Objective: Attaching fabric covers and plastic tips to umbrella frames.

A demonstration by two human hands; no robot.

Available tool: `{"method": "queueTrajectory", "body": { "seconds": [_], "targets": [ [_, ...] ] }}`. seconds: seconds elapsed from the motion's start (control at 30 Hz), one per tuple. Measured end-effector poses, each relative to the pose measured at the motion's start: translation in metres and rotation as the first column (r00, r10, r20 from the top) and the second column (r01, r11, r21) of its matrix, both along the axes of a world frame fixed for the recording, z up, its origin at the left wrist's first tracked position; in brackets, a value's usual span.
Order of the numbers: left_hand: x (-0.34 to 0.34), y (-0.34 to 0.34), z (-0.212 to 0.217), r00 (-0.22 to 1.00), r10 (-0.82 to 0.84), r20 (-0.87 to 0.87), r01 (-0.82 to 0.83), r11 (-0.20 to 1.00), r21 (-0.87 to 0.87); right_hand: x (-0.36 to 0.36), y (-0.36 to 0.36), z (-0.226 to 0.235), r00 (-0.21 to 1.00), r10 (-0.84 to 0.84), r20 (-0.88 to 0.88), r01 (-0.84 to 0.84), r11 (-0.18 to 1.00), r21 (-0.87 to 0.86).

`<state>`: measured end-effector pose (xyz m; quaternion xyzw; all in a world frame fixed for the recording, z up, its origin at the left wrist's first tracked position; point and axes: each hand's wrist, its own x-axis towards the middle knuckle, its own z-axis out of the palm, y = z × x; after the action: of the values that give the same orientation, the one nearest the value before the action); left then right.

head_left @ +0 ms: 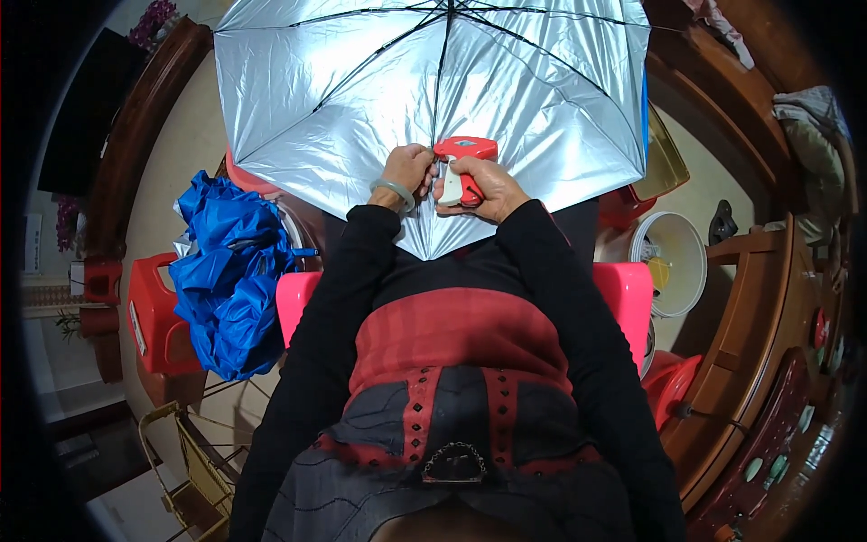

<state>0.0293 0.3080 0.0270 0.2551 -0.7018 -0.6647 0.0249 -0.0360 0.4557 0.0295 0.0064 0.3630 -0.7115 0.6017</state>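
Observation:
An opened umbrella (370,117) spreads over my lap and beyond, its silver lining and dark ribs facing me and a bit of blue showing at its right edge. My right hand (490,190) is wrapped around a red and white tagging gun (468,147), held over the lining near the umbrella's near edge. Close beside the gun's front, my left hand (408,174) has its fingers pinched together on the umbrella along a rib. A pale bangle (395,190) circles the left wrist. The exact spot between the left fingers and the gun's tip is hidden.
To the left, a heap of blue umbrellas (230,271) lies by a red stool (153,312). A white bucket (691,262) with things inside stands at right, near wooden furniture (750,316). Pink chair arms (623,285) flank me. A metal rack (194,461) is at lower left.

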Motion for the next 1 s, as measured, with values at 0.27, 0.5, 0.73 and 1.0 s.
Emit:
{"method": "queueTrajectory", "body": {
  "seconds": [0.27, 0.5, 0.73, 1.0],
  "targets": [
    [-0.002, 0.005, 0.000, 0.999, -0.010, 0.034, 0.012, 0.998, -0.057, -0.004, -0.001, -0.020, 0.985, -0.029, -0.172, 0.043, 0.996, 0.083],
    [-0.004, 0.002, -0.015, 0.972, 0.231, 0.054, -0.201, 0.925, -0.323, 0.014, -0.001, 0.031, 0.904, -0.039, -0.426, 0.140, 0.968, 0.208],
    [-0.017, -0.060, 0.033, 0.909, -0.118, 0.401, 0.327, 0.800, -0.504, -0.024, 0.029, 0.079, 0.043, 0.357, -0.933, 0.460, 0.822, 0.335],
    [0.000, -0.154, 0.082, 0.815, 0.099, 0.571, 0.528, 0.280, -0.802, -0.043, 0.048, 0.073, -0.030, 0.440, -0.898, 0.685, 0.663, 0.302]
  ]
}}
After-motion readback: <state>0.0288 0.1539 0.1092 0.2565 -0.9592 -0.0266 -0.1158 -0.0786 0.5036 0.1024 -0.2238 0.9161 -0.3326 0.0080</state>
